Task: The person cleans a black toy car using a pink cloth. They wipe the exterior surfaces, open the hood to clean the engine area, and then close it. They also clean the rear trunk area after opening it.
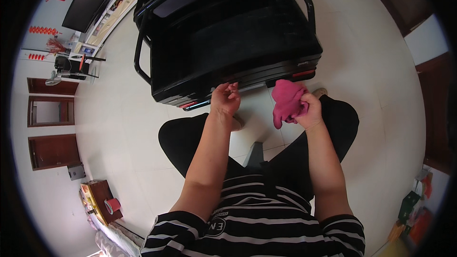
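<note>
Before me stands the rear end of a black vehicle (232, 39), box-shaped and glossy, with tubular side rails and red reflectors low on its back. My right hand (311, 111) grips a crumpled pink cloth (288, 100), held just off the right reflector (303, 73). At the vehicle's lower back edge is my left hand (225, 97), palm turned up and fingers loosely curled, with nothing visible in it. Whether its fingertips touch the edge is hard to tell. The left reflector (188, 105) lies to the left of that hand.
Pale floor tiles (117, 132) surround the vehicle. My knees spread on both sides, with a grey seat part (255, 153) between them. Far left are a television (87, 5), a low cabinet (114, 7) and a pink bin (112, 205). Bags and boxes (410, 205) lie far right.
</note>
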A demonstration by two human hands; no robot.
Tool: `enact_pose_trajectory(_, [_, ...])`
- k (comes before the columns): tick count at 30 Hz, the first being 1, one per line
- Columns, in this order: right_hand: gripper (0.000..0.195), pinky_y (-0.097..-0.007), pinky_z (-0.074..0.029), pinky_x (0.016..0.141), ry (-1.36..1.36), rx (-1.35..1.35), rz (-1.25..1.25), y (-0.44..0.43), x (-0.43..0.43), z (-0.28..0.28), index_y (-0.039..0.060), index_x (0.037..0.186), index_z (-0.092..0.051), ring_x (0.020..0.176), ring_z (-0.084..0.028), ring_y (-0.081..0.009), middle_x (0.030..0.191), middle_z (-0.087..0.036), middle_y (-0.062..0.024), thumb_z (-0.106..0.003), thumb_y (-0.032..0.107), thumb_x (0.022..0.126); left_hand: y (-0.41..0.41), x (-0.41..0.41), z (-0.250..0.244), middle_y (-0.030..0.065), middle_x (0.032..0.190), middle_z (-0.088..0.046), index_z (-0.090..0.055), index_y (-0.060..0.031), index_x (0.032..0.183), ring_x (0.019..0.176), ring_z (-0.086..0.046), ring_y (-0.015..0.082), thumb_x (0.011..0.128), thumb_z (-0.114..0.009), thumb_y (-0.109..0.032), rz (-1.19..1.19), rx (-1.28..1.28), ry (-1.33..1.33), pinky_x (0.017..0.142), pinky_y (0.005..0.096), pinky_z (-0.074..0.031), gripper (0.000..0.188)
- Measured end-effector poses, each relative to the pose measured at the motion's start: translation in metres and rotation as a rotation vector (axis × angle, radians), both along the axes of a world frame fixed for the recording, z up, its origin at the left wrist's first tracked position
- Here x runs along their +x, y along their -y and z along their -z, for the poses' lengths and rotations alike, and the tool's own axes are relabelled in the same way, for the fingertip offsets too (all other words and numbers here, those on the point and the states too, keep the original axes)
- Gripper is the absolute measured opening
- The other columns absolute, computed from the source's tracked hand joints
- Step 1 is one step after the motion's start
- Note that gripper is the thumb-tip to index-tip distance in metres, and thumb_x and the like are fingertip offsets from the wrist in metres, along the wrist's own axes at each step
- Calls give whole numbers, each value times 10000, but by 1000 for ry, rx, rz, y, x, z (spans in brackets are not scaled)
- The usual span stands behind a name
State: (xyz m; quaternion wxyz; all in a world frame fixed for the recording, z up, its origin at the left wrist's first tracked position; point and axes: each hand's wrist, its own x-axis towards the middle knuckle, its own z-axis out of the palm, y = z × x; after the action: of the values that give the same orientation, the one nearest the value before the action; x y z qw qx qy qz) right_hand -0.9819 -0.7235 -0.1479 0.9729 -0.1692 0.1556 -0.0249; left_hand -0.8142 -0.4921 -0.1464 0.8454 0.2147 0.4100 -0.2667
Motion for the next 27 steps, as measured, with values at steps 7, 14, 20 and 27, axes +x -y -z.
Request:
enact_pose_trajectory(7, [380, -310, -494, 869, 99, -53, -102, -12, 6, -14, 83, 1139, -550, 995, -580, -211, 1069, -599, -70, -483, 66, 765, -9, 9, 5, 177, 1211, -547, -522, 48, 1086, 755, -636, 168, 917, -467, -110, 120, -33, 16, 522, 203, -436, 238])
enact_pose_trajectory(14, [421, -297, -511, 821, 292, 6, -334, -20, 3, -13, 76, 1169, -506, 981, -579, -184, 1064, -580, -59, -534, 64, 750, 25, -69, 44, 54, 1138, -612, -556, -93, 1191, 1023, -594, 249, 885, -569, -257, 765, 126, 248, 871, 398, -484, 347])
enact_pose_trajectory(20, [350, -252, -503, 689, -19, -208, -88, -17, 9, -18, 52, 1123, -572, 875, -615, -177, 996, -629, -64, -530, 29, 776, 76, -104, -3, 86, 1131, -620, -526, -69, 1268, 1022, -608, 256, 674, -783, -215, 982, 198, 1158, 884, 330, -484, 662])
enact_pose_trajectory(27, [325, -302, -487, 743, -449, -398, 909, 14, 27, -15, 76, 1156, -477, 909, -597, -181, 1044, -607, -83, -615, 122, 866, 112, -75, -17, 115, 1314, -520, -473, -152, 1339, 1156, -514, 288, 891, -595, -453, 589, -223, 98, 953, 484, -434, 553])
